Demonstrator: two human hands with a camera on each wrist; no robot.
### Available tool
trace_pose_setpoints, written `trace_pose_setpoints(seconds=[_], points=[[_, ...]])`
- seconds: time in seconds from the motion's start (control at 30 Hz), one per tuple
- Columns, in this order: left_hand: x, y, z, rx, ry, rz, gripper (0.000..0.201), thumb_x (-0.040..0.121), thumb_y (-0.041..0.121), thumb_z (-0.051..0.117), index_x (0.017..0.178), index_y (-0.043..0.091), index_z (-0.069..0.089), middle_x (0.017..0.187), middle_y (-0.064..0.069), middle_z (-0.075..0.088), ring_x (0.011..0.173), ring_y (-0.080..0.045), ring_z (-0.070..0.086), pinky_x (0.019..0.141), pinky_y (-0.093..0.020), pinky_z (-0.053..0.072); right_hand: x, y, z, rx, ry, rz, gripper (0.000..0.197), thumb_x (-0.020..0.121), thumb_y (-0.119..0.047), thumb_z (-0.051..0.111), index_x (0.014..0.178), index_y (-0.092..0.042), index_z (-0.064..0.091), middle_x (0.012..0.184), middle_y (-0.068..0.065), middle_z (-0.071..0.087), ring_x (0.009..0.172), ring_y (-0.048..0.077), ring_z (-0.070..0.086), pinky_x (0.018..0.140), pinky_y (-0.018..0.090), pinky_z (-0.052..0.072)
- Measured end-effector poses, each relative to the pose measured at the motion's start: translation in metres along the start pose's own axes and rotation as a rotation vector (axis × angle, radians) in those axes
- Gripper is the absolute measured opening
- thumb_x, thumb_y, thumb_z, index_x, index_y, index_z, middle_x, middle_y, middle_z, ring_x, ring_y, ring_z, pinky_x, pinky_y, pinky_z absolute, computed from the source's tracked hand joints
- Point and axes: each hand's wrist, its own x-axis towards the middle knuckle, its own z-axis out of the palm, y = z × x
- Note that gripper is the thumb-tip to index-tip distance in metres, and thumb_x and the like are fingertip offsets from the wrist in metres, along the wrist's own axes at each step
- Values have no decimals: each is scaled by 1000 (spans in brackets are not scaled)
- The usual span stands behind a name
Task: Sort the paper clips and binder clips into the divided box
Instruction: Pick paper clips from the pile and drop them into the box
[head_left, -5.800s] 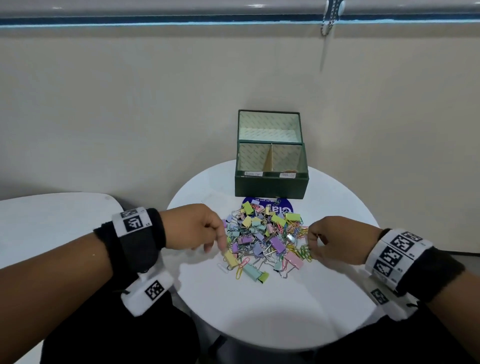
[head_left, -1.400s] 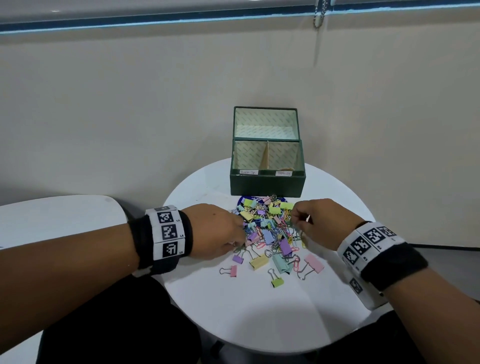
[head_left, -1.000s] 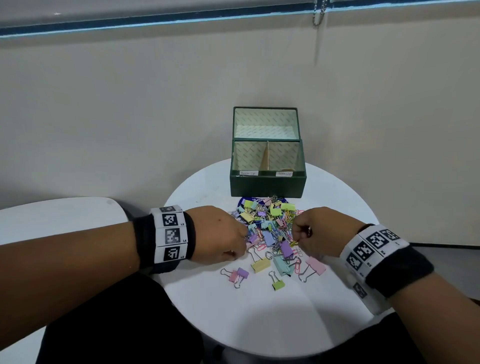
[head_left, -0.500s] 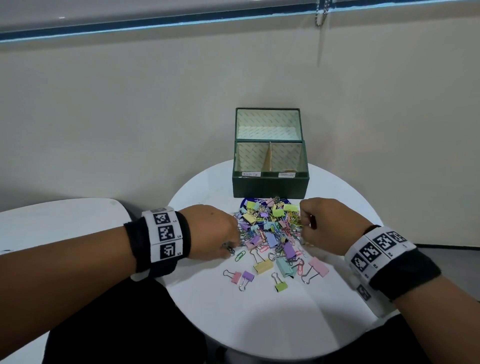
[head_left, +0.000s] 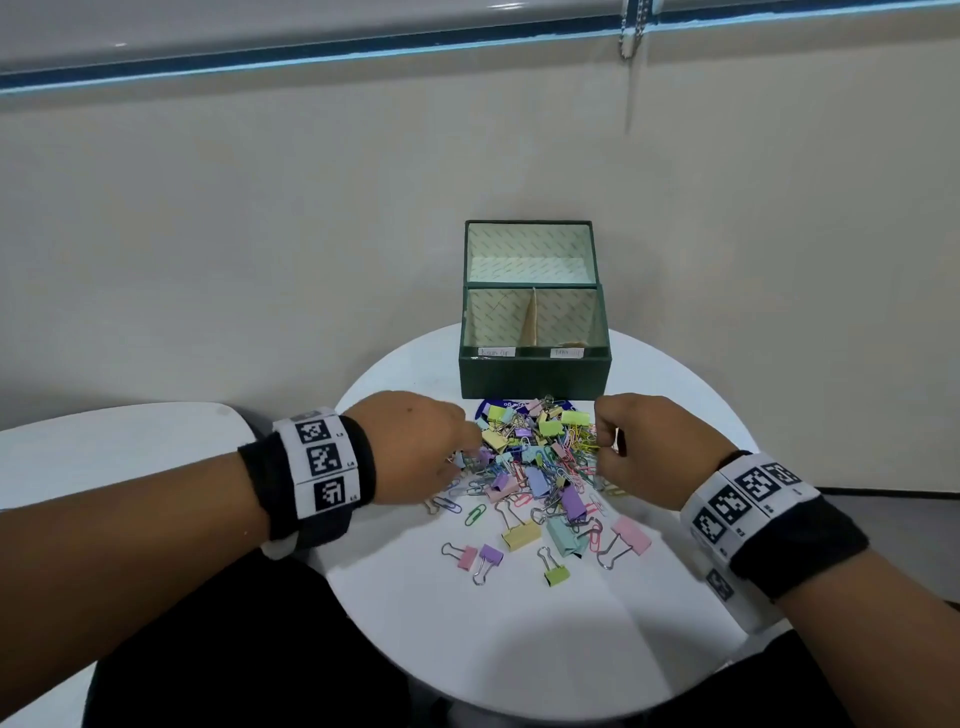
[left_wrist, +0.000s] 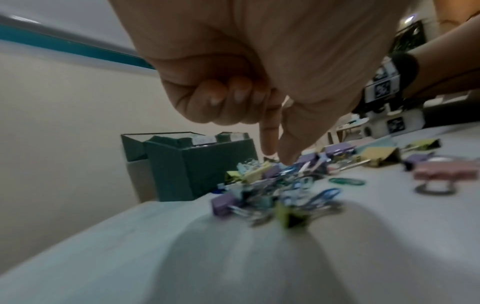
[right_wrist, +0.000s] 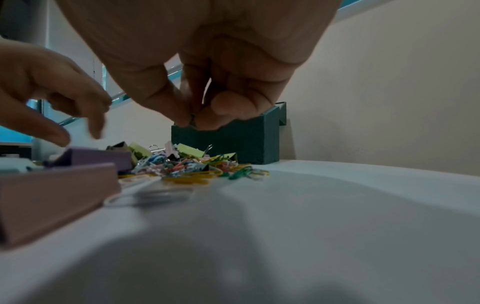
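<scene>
Pastel clips pile (head_left: 535, 457) sits between both hands, just before the green divided box (head_left: 535, 371). Left hand (head_left: 415, 447) pokes thumb and forefinger into it; right hand (head_left: 639, 447) pinches something tiny, can't tell what.
</scene>
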Motion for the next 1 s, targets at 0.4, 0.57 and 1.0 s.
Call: trace_pose_setpoints(seconds=[0.4,0.57,1.0], points=[[1,41,9,33,-197,28,8,90,19,47,84,20,53,89,0,63,79,-26,60,71,-33,52,-1,0,-3,6,74,4,14,89,-21,61,80,-25,52,76,-6,63,70,16,60,67,33,53],[42,11,-39,-391,-22,-98,17,99,33,51,91,25,64,79,13,60,71,-3,55,65,-22,43,2,2,-3,13,109,37,14,92,-21,57,81,-26,49,76,-7,61,68,14,60,64,31,51],[157,-9,-67,-1140,133,-388,58,92,-7,55,146,9,42,114,-15,62,89,-27,67,81,-41,62,70,3,-36,256,345,188,4,90,-15,62,88,-19,63,88,0,68,77,20,61,62,23,43]])
